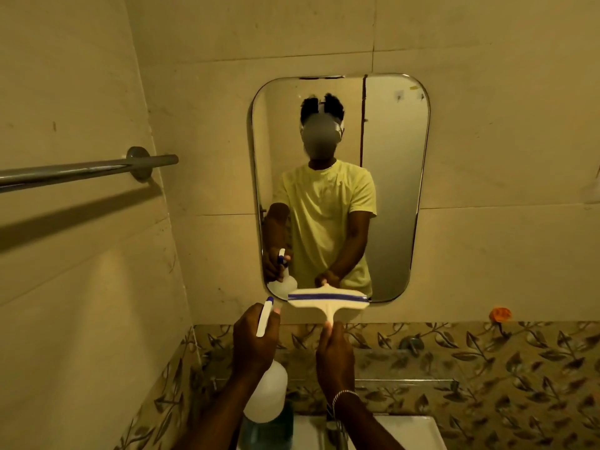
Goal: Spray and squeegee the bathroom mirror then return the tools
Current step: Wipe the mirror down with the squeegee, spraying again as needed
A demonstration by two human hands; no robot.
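Head view: left hand (pixel 255 342) wrapped round the neck of the spray bottle (pixel 266 389), white trigger head tipped blue aimed up at the mirror (pixel 341 190), translucent body hanging down toward the sink (pixel 418 430). Right hand (pixel 334 355) closed on the stem of the squeegee (pixel 328 300), handle upright, cream blade with blue stripe lying crosswise, level, across the mirror's bottom edge. Left of the mirror, a chrome towel bar (pixel 84 170) on the wall.
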